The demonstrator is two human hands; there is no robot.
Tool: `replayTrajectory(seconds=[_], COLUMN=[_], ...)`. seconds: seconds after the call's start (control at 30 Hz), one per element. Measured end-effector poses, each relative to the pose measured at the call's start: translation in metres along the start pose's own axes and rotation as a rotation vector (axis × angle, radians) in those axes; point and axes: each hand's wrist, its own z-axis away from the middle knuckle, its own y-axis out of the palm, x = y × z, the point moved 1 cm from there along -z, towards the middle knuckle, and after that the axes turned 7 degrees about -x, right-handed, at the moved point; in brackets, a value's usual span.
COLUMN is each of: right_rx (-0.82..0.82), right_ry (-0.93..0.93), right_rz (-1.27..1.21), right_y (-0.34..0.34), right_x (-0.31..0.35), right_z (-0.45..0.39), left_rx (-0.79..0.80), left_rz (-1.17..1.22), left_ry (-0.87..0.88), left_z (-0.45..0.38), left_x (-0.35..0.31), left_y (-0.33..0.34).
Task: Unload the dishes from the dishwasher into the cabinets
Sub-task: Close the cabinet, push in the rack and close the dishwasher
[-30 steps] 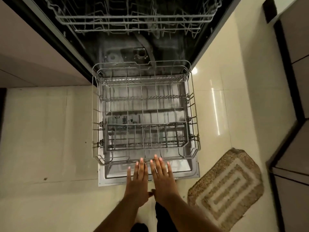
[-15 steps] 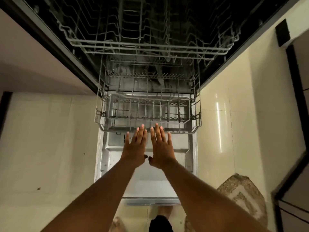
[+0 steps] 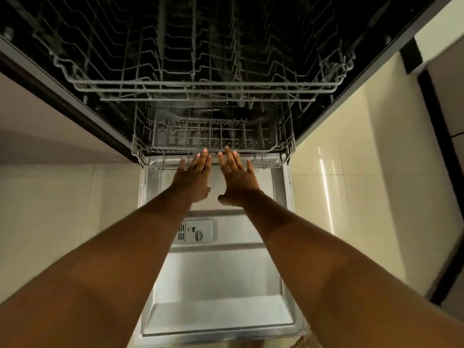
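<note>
Lower rack [image 3: 213, 139]: pushed from fully drawn out to almost inside the dishwasher [image 3: 226, 46]; no dishes seen.
Left hand [image 3: 194, 175], right hand [image 3: 236, 175]: fingers straight, pressed against rack front, nothing gripped.
Door [image 3: 221, 277]: lying open; unloading judged finished.

Open door [image 3: 221, 285] lies bare below; lower rack [image 3: 213, 136] fills the tub mouth under upper rack [image 3: 200, 86].
</note>
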Motion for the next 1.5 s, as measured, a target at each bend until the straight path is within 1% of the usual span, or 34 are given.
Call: replayTrajectory(seconds=[0.07, 0.2, 0.27, 0.33, 0.4, 0.47, 0.5, 0.53, 0.6, 0.63, 0.7, 0.77, 0.93, 1.1, 1.2, 1.3, 1.33, 1.4, 1.5], right_rx=[0.007, 0.026, 0.046, 0.078, 0.038, -0.100, -0.133, -0.117, -0.010, 0.045, 0.095, 0.154, 0.274, 0.344, 0.343, 0.316, 0.304, 0.296, 0.244], right_ry=[0.018, 0.032, 0.053, 0.068, 0.063, 0.061, 0.075, 0.104, 0.181, 0.197, 0.206, 0.216, 0.245, 0.309, 0.477, 0.753, 0.837, 0.983, 1.202], right_rz=[-0.019, 0.004, 0.044, 0.051, 0.072, 0.082, 0.045, -0.013, -0.111, -0.134, -0.171, -0.197, -0.180, -0.213, -0.366, -0.595, -0.689, -0.869, -1.097], right_y=[-0.009, -0.033, -0.052, -0.066, -0.061, -0.034, -0.013, 0.009, 0.054, 0.073, 0.101, 0.115, 0.140, 0.151, 0.155, 0.157, 0.154, 0.158, 0.167], right_x=[-0.001, -0.010, -0.015, -0.014, -0.010, -0.008, -0.007, -0.006, 0.000, 0.006, 0.015, 0.026, 0.064, 0.099, 0.114, 0.125, 0.128, 0.133, 0.136], right_z=[-0.016, -0.048, -0.069, -0.086, -0.079, -0.047, -0.023, 0.005, 0.066, 0.099, 0.152, 0.193, 0.266, 0.317, 0.352, 0.385, 0.395, 0.419, 0.444], left_rx=[0.001, 0.011, -0.014, -0.075, -0.123, -0.166, -0.164, -0.155, -0.122, -0.096, -0.085, -0.057, 0.162, 0.260, 0.289, 0.304, 0.313, 0.339, 0.346], left_rz=[-0.059, -0.045, -0.001, 0.050, 0.139, 0.240, 0.281, 0.307, 0.334, 0.357, 0.381, 0.398, 0.409, 0.388, 0.386, 0.408, 0.448, 0.592, 0.909], left_ry=[-0.021, -0.095, -0.129, -0.172, -0.184, -0.183, -0.183, -0.179, -0.157, -0.147, -0.128, -0.133, -0.128, -0.122, -0.109, -0.118, -0.140, -0.233, -0.484], left_z=[-0.017, -0.046, -0.056, -0.056, -0.043, -0.019, -0.004, 0.011, 0.041, 0.059, 0.091, 0.124, 0.221, 0.309, 0.350, 0.381, 0.391, 0.412, 0.437], left_x=[0.003, 0.002, 0.004, 0.011, 0.014, 0.012, 0.009, 0.007, 0.001, -0.003, -0.012, -0.023, -0.053, -0.076, -0.081, -0.082, -0.082, -0.083, -0.090], left_y=[-0.011, -0.031, -0.036, -0.038, -0.033, -0.016, -0.005, 0.006, 0.034, 0.052, 0.083, 0.110, 0.166, 0.197, 0.203, 0.205, 0.207, 0.213, 0.225])
